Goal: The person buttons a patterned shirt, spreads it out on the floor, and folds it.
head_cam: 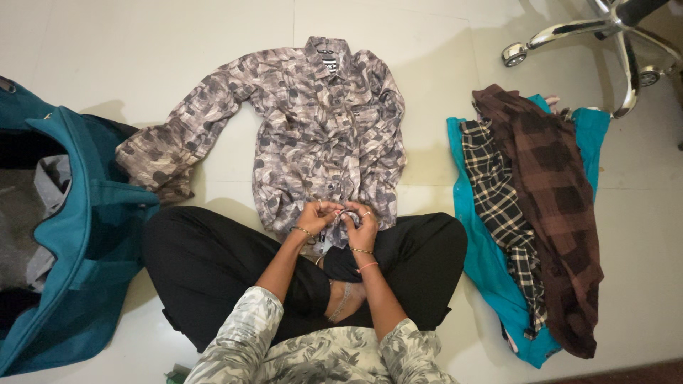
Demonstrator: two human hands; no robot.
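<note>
Patterned grey-brown shirt (324, 128) lies face up on the pale floor (427, 185), one sleeve spread wide so the front stays flat. A seated, cross-legged person pinches its bottom hem, left hand (316, 217) and right hand (361, 226) both closed on the cloth near the buttons. An open teal bag (78, 235) waits at the left; a heap of checked and teal clothes (526, 213) lies at the right, beside an office chair base (605, 43).

bag (78, 235) left, shirt (320, 128) centre, clothes pile (533, 213) right

Teal bag (78, 235) blocks left, clothes pile (530, 213) right; bare floor (427, 163) between stays passable.
</note>
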